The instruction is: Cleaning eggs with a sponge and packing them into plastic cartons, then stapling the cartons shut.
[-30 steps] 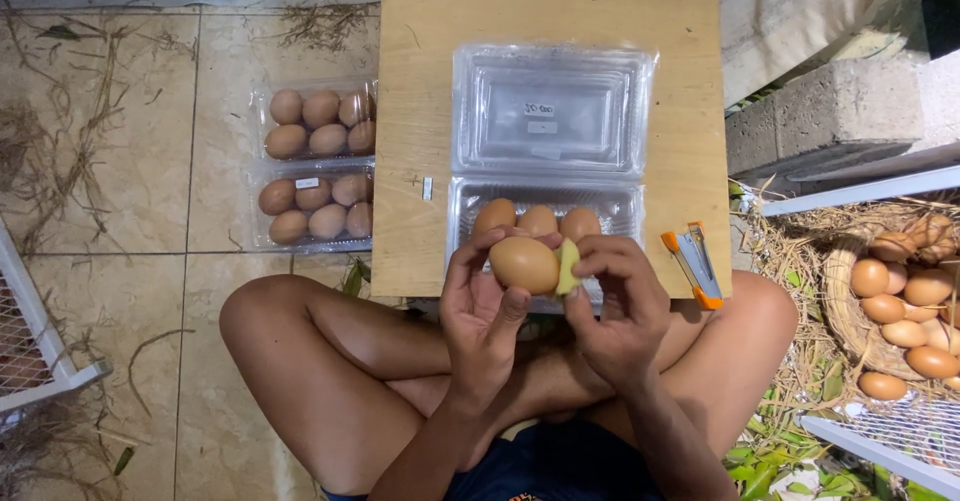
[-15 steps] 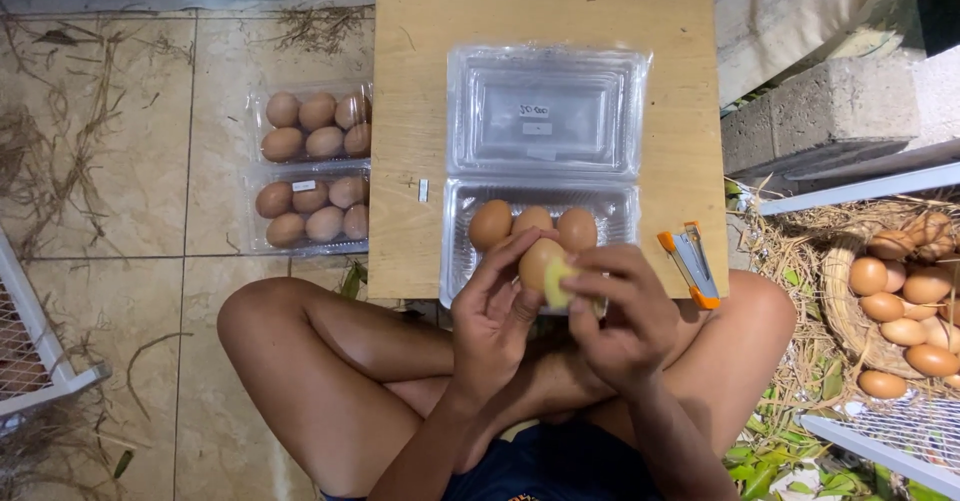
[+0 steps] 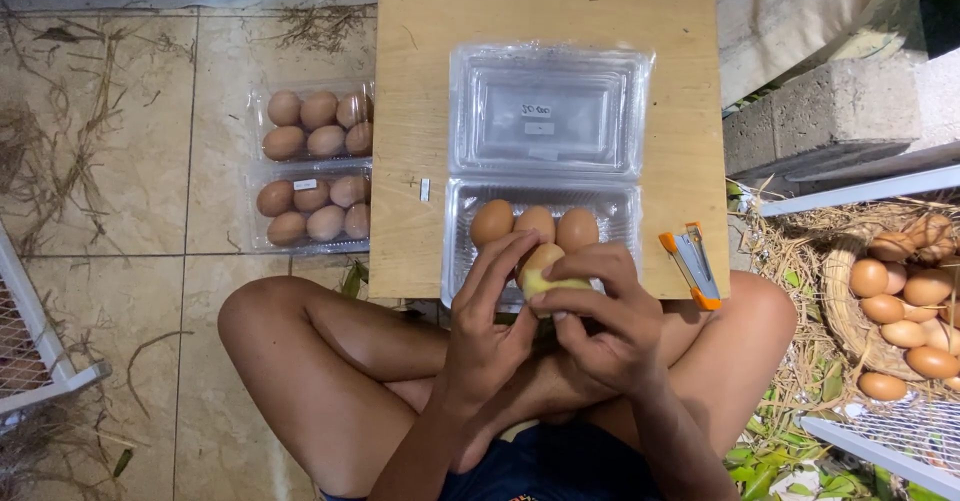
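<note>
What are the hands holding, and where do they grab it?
Both hands, left hand and right hand, hold one brown oval egg by its sides with a yellow cloth underneath.

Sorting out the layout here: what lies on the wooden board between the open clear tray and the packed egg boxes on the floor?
In the head view, only a small white slip lies on the wooden board between the open tray and the packed egg boxes.

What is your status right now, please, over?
Both hands, left and right, holding one brown egg with a yellowish cloth. Open clear tray holds three eggs. Nothing blocking.
</note>
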